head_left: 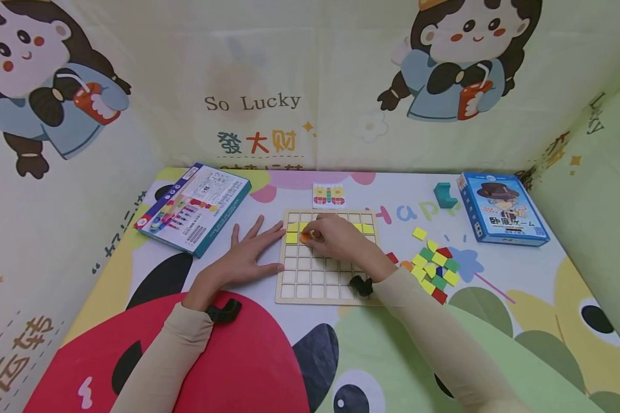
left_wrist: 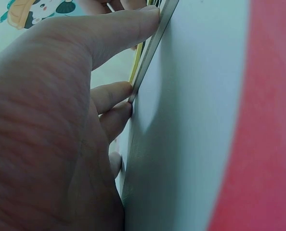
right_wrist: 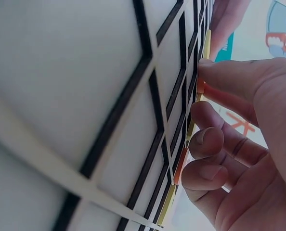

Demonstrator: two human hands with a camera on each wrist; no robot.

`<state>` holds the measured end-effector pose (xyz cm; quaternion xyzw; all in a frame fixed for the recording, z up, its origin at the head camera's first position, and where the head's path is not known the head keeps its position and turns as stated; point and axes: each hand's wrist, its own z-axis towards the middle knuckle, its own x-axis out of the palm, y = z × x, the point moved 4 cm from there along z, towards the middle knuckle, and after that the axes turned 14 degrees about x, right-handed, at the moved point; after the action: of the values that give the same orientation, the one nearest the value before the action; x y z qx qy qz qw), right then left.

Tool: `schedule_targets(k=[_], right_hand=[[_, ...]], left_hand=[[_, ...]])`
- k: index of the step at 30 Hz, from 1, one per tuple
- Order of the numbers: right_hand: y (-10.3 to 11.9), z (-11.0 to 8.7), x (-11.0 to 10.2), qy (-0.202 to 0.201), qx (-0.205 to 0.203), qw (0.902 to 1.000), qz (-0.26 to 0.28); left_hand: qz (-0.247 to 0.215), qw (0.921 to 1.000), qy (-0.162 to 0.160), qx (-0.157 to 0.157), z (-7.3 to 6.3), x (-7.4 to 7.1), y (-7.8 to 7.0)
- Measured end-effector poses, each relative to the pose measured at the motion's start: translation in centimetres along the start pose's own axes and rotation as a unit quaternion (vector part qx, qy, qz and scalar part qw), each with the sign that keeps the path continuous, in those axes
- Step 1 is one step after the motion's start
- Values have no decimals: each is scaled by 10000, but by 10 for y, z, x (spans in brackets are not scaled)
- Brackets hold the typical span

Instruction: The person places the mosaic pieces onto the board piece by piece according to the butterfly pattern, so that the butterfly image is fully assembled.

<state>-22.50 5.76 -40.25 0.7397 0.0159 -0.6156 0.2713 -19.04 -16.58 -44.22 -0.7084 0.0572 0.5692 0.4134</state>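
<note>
A wooden grid board (head_left: 315,295) lies on the table, with yellow tiles (head_left: 291,237) in its upper rows. My left hand (head_left: 245,255) rests beside it with fingers spread; the thumb and some fingertips touch the board's left edge (left_wrist: 150,53). Over the upper rows, my right hand (head_left: 338,238) pinches an orange tile (right_wrist: 201,86) between thumb and index finger, right at a square near the left side. Its other fingers are loosely curled. Another orange tile (right_wrist: 180,166) sits further along the board, hidden from the head view by the right hand.
A butterfly pattern card (head_left: 329,196) lies behind the board. To the right are loose coloured tiles (head_left: 434,264), a teal block-shaped piece (head_left: 445,195) and a blue game box (head_left: 503,209). Another box (head_left: 193,209) lies at the back left.
</note>
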Motion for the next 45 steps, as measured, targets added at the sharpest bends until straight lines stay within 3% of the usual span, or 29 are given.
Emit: schedule_targets(k=[6, 10, 19, 34, 39, 45], right_hand=[[-1, 0, 0, 45, 5, 10000, 52], [-12, -4, -5, 119, 255, 9992, 272], [-69, -28, -32, -87, 1100, 9925, 520], [-183, -90, -68, -392, 1953, 9796, 280], [-200, -102, -70, -318, 2198, 9748, 219], [-204, -104, -69, -279, 2246, 9739, 144]], left_hand=[[-6, 10000, -14, 46, -1, 1, 1], [-26, 10000, -23, 10, -1, 1, 1], [-7, 10000, -11, -4, 0, 1, 0], [35, 10000, 13, -36, 1, 0, -1], [32, 10000, 1, -19, 0, 0, -2], [30, 10000, -20, -38, -1, 1, -2]])
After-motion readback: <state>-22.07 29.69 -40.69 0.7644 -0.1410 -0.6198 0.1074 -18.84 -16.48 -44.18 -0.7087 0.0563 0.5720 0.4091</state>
